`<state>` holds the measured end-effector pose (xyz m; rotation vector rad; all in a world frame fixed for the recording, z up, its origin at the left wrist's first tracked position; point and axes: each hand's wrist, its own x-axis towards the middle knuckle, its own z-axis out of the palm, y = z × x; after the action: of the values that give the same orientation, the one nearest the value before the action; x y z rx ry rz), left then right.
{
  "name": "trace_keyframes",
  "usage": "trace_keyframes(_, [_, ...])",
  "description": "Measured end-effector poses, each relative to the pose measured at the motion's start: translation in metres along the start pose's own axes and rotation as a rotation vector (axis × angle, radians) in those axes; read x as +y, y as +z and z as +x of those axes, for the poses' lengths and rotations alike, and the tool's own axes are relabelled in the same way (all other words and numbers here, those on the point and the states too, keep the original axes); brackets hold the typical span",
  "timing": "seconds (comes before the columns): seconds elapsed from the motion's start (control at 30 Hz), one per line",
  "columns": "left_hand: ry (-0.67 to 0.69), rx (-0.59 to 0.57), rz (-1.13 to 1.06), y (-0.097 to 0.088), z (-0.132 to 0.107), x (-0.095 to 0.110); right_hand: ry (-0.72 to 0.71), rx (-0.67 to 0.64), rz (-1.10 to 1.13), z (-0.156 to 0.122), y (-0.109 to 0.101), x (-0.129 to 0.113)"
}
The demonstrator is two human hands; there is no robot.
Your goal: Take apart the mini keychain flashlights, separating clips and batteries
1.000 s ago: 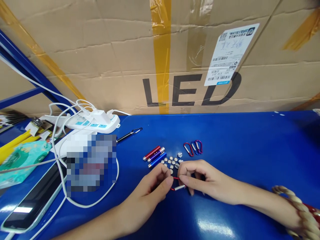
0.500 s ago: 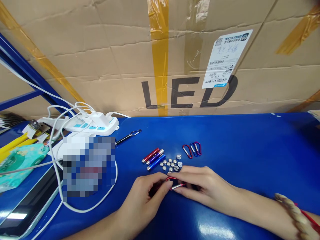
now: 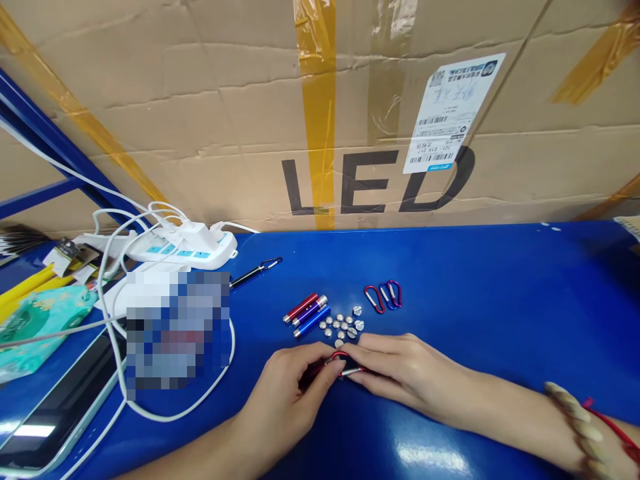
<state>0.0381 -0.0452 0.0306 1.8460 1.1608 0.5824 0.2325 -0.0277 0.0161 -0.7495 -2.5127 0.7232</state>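
Note:
Between my two hands, low over the blue table, is a red carabiner with a silver gate. My left hand pinches its left end between thumb and forefinger. A dark red thing shows inside the curl of those fingers, mostly covered. My right hand grips the other end with thumb and fingertips. Just beyond the fingers lie several small silver button cells and a few silver screw caps. Beside them rest a red tube, a purple tube and a blue tube, like small penlights.
Farther back sit a red carabiner, a blue one and a purplish one. A black penlight with a clip lies left, near a white power strip, cables and a phone. A cardboard box stands behind.
My right fingers have shifted slightly left along the red carabiner, covering more of its right end. The left hand keeps nearly the same grip. The whole view has moved a little.

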Motion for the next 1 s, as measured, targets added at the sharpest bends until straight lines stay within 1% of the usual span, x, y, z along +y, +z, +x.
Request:
trace_keyframes(0.13, [0.000, -0.005, 0.028, -0.0001, -0.0011, -0.0021, -0.001, -0.019, 0.000, 0.0003, -0.0008, -0.0010])
trace_keyframes(0.33, [0.003, -0.016, 0.014, -0.0005, 0.0006, -0.0026, 0.004, -0.070, 0.011, -0.0004, -0.0032, -0.0015])
trace_keyframes(0.47, [0.029, -0.035, 0.057, -0.0032, 0.0024, -0.0042, -0.012, -0.033, -0.003, -0.0002, -0.0020, -0.0003])
trace_keyframes(0.57, [0.050, -0.051, 0.091, -0.0048, 0.0031, -0.0053, 0.006, -0.020, 0.007, 0.0001, -0.0012, 0.0000])
trace_keyframes(0.7, [0.092, -0.033, 0.112, -0.0045, 0.0031, -0.0052, 0.016, -0.014, 0.018, 0.0001, -0.0006, -0.0002])
trace_keyframes(0.87, [0.161, 0.005, 0.110, -0.0030, 0.0026, -0.0055, -0.014, 0.046, -0.076, 0.0005, 0.0028, -0.0005])
trace_keyframes(1.0, [0.178, -0.009, 0.141, -0.0016, 0.0015, -0.0093, -0.013, 0.087, -0.119, 0.0016, 0.0058, -0.0021])
